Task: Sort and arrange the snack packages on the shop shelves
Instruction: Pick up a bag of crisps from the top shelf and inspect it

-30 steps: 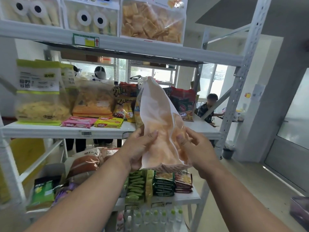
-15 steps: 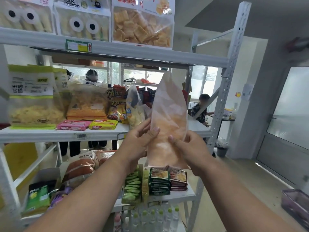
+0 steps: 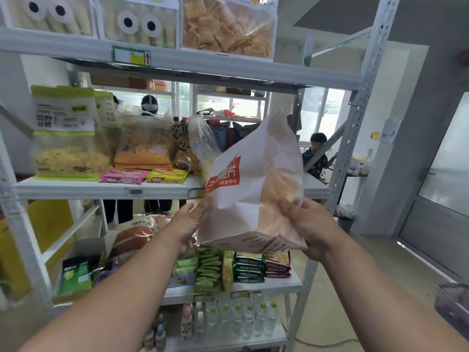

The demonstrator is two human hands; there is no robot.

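Left hand: the left hand [image 3: 192, 219] holds the bag [image 3: 256, 184] by its left edge, low down, with the thumb on the front.
Right hand: the right hand [image 3: 308, 226] grips the bag's right bottom corner, with the fingers curled round it.
Bag: it is white with a red label and orange chips showing through the clear part. It is up in the air between both hands, leaning with its top to the right. It hangs in front of the middle shelf [image 3: 106, 188], not resting on it.
Behind the left hand: a clear chip bag [image 3: 203, 146] stands on the middle shelf, just past the held bag.
Far left of the left hand: a green bag [image 3: 67, 133], an orange bag [image 3: 144, 146], a pink pack [image 3: 124, 175] and a yellow pack [image 3: 167, 175] sit on the same shelf.
Under the hands: green packs [image 3: 206, 270] and dark packs [image 3: 250, 266] lie in stacks on the low shelf [image 3: 279, 284].
Bottom: bottles [image 3: 236, 320] stand in a row.
Above the hands: a bag of square crackers [image 3: 227, 26] stands on the top shelf [image 3: 228, 69].
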